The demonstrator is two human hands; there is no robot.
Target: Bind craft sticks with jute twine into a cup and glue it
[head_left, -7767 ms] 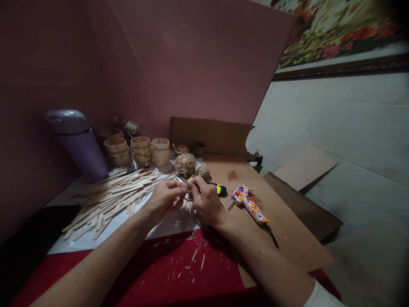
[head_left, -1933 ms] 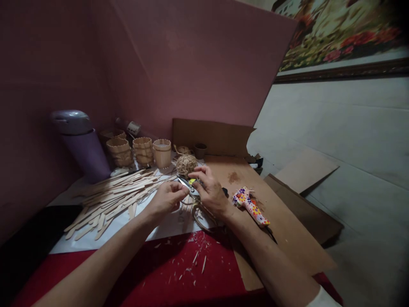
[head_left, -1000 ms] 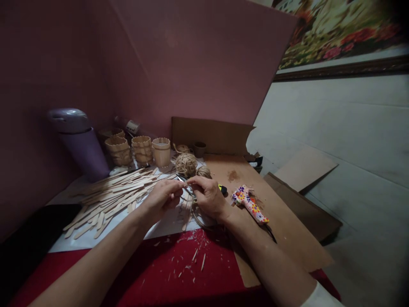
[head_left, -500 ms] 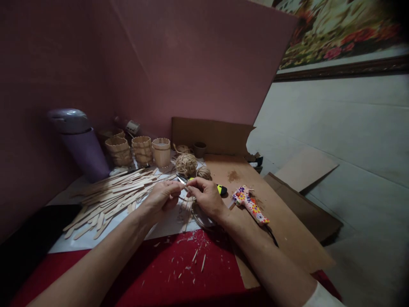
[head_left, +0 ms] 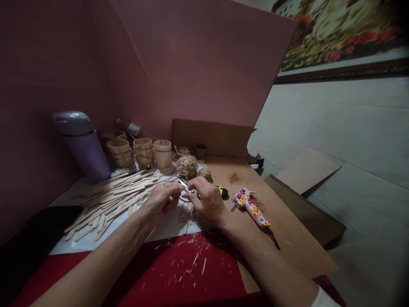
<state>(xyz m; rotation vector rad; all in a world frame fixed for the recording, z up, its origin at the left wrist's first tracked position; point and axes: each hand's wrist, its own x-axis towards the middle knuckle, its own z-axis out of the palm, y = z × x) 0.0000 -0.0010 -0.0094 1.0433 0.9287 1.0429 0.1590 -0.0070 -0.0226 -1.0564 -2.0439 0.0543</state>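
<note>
My left hand (head_left: 162, 199) is closed in a pinch, its fingertips on a thin strand of twine (head_left: 182, 198). Facing it, my right hand (head_left: 208, 202) has thumb and forefinger bent around the same strand, close to my left fingertips; the exact grip is small and partly hidden. Just beyond the fingers lie scissors (head_left: 182, 181), blades showing and the rest covered by my right hand. A large ball of twine (head_left: 187, 166) and a smaller twine ball (head_left: 205, 174) sit behind them. A yellow-and-black tool handle (head_left: 223, 192) pokes out past my right hand.
Wooden craft sticks (head_left: 118, 196) are heaped at left on white paper. Behind stand stick-covered cups (head_left: 162, 154), a purple flask (head_left: 87, 153) and a small dark pot (head_left: 200, 151). A flower-patterned glue gun (head_left: 252, 208) lies on cardboard (head_left: 287, 243). Scraps litter the red cloth (head_left: 179, 264).
My right hand's fingers have lifted and spread slightly while turning near the strand. The curved loop of twine below my right hand is now less visible. My left hand stays almost in place.
</note>
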